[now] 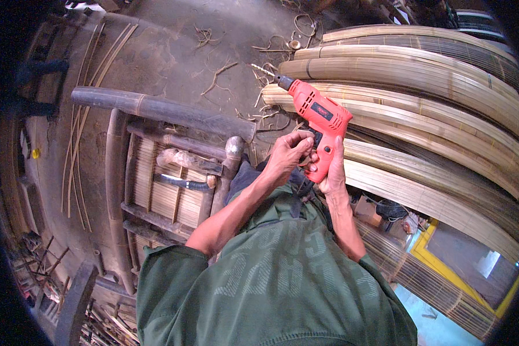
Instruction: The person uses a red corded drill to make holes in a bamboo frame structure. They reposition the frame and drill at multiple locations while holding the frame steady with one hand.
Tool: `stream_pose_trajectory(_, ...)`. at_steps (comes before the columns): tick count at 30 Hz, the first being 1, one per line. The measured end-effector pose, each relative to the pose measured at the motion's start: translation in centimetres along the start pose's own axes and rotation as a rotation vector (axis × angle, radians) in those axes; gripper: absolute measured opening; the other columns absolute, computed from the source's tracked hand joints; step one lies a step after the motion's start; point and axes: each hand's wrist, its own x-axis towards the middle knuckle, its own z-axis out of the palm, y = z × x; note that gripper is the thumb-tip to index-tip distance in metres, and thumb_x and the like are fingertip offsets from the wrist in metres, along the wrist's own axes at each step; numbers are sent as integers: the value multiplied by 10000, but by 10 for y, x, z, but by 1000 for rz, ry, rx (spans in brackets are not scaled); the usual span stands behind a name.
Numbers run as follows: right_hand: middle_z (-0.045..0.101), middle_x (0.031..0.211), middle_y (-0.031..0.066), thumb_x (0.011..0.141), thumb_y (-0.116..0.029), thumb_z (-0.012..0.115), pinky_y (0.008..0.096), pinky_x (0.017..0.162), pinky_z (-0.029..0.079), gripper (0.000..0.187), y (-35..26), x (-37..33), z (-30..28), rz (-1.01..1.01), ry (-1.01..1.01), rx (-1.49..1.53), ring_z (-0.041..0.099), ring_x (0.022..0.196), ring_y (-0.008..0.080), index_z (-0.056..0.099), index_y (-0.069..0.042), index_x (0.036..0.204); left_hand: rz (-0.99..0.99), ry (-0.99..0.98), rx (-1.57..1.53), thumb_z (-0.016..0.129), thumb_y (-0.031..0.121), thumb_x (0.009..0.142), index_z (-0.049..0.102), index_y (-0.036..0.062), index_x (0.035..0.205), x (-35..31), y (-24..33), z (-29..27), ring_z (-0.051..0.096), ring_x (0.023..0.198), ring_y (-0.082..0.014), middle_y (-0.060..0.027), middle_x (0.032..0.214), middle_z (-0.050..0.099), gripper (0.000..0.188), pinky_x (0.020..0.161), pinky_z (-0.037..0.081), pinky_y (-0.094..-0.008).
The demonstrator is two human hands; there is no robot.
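A red power drill [320,111] is raised in front of my chest, its chuck [283,82] and long twist bit [263,70] pointing to the far left. My right hand [333,176] is wrapped around its handle from the right side, the thumb lying along the grip. At the trigger, the fingers of my left hand [289,153] are curled and pinched against the drill. Exactly what those fingertips press is partly hidden. A dark cord hangs below the handle over my green shirt [282,265].
Long rolled bamboo blinds [409,69] lie stacked at right. A dark bamboo frame [115,173] with a slatted panel stands at left; a black-handled tool [184,183] rests on it. Thin strips [78,144] and fibre scraps [218,78] lie on the floor. A yellow-edged frame [424,239] is lower right.
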Motion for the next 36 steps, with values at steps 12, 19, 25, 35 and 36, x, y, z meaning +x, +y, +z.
stream_pose_trajectory(12, 545, 898, 42, 894, -591, 528, 209, 438, 461, 628, -1, -5, 9, -10, -2, 81, 543, 714, 97, 424, -111, 1285, 14, 121, -91, 602, 222, 940, 588, 6, 945, 15, -4, -2, 556, 579, -93, -6, 709, 546, 217, 472, 471, -237)
stream_pose_trajectory(19, 543, 813, 14, 874, -648, 505, 205, 436, 450, 613, 4, -4, 5, -29, 21, 29, 536, 663, 77, 517, -92, 1130, -33, 58, 3, 621, 199, 925, 622, -11, 961, 9, -2, 5, 557, 656, -90, -23, 759, 591, 213, 539, 481, -248)
stream_pose_trajectory(25, 521, 708, -27, 853, -704, 475, 217, 437, 435, 616, 9, 1, -6, 9, 91, -8, 514, 581, 69, 565, -116, 1015, 44, 121, 335, 633, 152, 904, 649, -62, 1050, -13, 14, 24, 573, 718, -86, -31, 814, 623, 259, 634, 482, -256)
stream_pose_trajectory(35, 522, 741, -26, 884, -658, 469, 207, 434, 431, 593, 1, -8, 10, 4, 84, 53, 480, 571, 54, 524, -110, 1104, -103, 6, -34, 625, 142, 917, 598, -52, 1091, -1, 10, 12, 613, 676, -114, -65, 825, 627, 262, 533, 544, -250)
stream_pose_trajectory(36, 523, 748, -25, 888, -653, 468, 207, 433, 432, 587, 1, -9, 6, 31, 71, 71, 481, 574, 54, 523, -109, 1103, -76, 23, 50, 613, 125, 921, 605, -49, 1080, -3, 10, 15, 614, 676, -115, -59, 809, 626, 236, 551, 558, -260)
